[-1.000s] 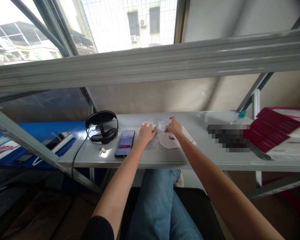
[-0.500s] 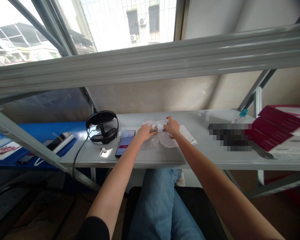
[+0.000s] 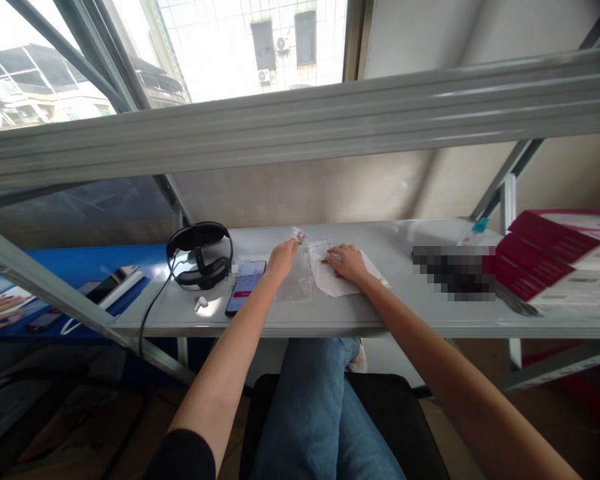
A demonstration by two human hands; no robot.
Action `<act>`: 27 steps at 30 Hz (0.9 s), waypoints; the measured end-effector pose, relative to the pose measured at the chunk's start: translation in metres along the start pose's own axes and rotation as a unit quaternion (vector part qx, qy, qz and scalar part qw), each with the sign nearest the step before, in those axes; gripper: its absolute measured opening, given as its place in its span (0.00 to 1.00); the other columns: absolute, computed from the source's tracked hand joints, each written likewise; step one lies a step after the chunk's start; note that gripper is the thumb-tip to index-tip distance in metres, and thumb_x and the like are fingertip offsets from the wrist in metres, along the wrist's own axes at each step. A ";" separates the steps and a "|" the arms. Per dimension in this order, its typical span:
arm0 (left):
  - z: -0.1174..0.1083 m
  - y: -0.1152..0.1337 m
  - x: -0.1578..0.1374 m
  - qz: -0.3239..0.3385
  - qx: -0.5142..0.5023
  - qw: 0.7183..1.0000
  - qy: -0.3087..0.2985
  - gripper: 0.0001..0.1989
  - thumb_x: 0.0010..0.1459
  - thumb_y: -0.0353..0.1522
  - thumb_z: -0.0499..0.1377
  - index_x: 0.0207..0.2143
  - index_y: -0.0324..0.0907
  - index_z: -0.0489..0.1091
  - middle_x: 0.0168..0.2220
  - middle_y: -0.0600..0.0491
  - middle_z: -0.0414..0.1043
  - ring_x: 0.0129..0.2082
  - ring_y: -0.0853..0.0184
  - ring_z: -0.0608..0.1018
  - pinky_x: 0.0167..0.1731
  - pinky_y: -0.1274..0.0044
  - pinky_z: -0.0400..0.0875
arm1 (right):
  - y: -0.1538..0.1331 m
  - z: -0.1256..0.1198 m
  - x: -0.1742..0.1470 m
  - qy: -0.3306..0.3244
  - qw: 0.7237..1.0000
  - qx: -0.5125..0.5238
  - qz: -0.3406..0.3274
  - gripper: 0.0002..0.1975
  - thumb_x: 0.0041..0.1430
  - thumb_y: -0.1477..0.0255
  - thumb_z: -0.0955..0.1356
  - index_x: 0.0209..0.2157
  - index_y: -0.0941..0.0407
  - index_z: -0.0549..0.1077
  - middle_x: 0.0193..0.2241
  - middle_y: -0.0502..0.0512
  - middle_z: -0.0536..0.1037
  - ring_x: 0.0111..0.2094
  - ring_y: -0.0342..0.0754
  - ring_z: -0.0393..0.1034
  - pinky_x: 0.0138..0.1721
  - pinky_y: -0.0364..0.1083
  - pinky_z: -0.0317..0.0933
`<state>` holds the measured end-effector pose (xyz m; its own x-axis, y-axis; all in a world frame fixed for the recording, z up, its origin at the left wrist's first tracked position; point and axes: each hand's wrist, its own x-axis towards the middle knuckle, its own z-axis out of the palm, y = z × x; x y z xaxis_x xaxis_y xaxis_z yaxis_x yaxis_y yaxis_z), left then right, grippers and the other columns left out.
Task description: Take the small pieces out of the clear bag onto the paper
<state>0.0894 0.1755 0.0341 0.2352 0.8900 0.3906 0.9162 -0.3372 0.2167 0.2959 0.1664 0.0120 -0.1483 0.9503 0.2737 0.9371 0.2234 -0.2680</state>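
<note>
On the grey surface [image 3: 405,313] before you, black headphones [image 3: 203,277] sit at the left and a white sheet [image 3: 337,284] lies near the middle, with your phone [image 3: 245,290] and a clear bag [image 3: 297,287] between them. Your right hand [image 3: 350,263] rests on the sheet, fingers loosely bent, and whether it grips anything cannot be told. Your left hand [image 3: 281,259] is narrowed, its fingertips pinching 1 small printed packet [image 3: 297,233] beyond the bag, while a white earbud [image 3: 201,303] lies near the phone.
</note>
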 end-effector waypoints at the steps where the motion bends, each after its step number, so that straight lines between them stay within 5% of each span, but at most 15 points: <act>1: 0.001 0.005 0.002 0.005 -0.005 1.000 0.012 0.19 0.63 0.36 0.39 0.42 0.40 0.66 0.36 0.46 0.73 0.35 0.63 0.74 0.34 0.76 0.62 | 0.000 0.001 0.000 0.000 1.000 0.002 -0.002 0.19 0.58 0.60 0.59 0.47 0.52 0.70 0.45 0.57 0.71 0.46 0.53 0.60 0.43 0.47 0.52; 8: 0.018 0.045 0.010 0.072 0.022 0.995 -0.060 0.15 0.61 0.36 0.44 0.41 0.39 0.67 0.38 0.44 0.71 0.41 0.61 0.72 0.38 0.75 0.64 | 0.008 0.008 0.006 0.033 0.998 0.046 0.006 0.16 0.58 0.66 0.59 0.42 0.54 0.72 0.42 0.56 0.73 0.43 0.50 0.63 0.41 0.45 0.53; 12: 0.024 0.049 0.007 0.062 0.028 0.994 -0.086 0.19 0.58 0.43 0.48 0.42 0.40 0.67 0.39 0.45 0.72 0.43 0.59 0.72 0.40 0.73 0.64 | 0.013 0.011 0.009 0.123 0.986 0.103 0.048 0.13 0.55 0.71 0.60 0.38 0.57 0.72 0.36 0.57 0.74 0.39 0.49 0.65 0.40 0.45 0.55; 18: 0.008 0.041 -0.009 0.093 -0.005 0.996 0.005 0.28 0.57 0.47 0.47 0.55 0.41 0.58 0.54 0.44 0.62 0.52 0.58 0.66 0.49 0.70 0.60 | 0.013 0.010 0.005 0.203 0.969 0.138 -0.022 0.13 0.53 0.67 0.63 0.40 0.55 0.71 0.37 0.58 0.72 0.39 0.52 0.64 0.41 0.49 0.56; 22: -0.002 0.036 -0.031 0.094 -0.037 0.993 0.060 0.19 0.59 0.42 0.48 0.48 0.44 0.65 0.48 0.49 0.67 0.48 0.62 0.68 0.48 0.72 0.60 | 0.011 0.009 0.004 0.176 0.975 0.119 -0.060 0.12 0.54 0.67 0.63 0.39 0.53 0.73 0.38 0.57 0.72 0.40 0.53 0.63 0.42 0.50 0.55; 27: 0.003 0.031 -0.043 0.069 -0.027 0.997 0.010 0.15 0.58 0.41 0.49 0.37 0.44 0.71 0.38 0.50 0.72 0.40 0.62 0.71 0.43 0.70 0.61 | 0.014 0.011 0.006 0.168 0.976 0.120 -0.067 0.10 0.54 0.68 0.64 0.35 0.53 0.75 0.35 0.57 0.72 0.39 0.52 0.63 0.41 0.49 0.55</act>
<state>0.1087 0.1280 0.0216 0.3513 0.8277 0.4375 0.8565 -0.4729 0.2070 0.3049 0.1779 -0.0004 -0.1147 0.7937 0.5974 0.8095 0.4233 -0.4069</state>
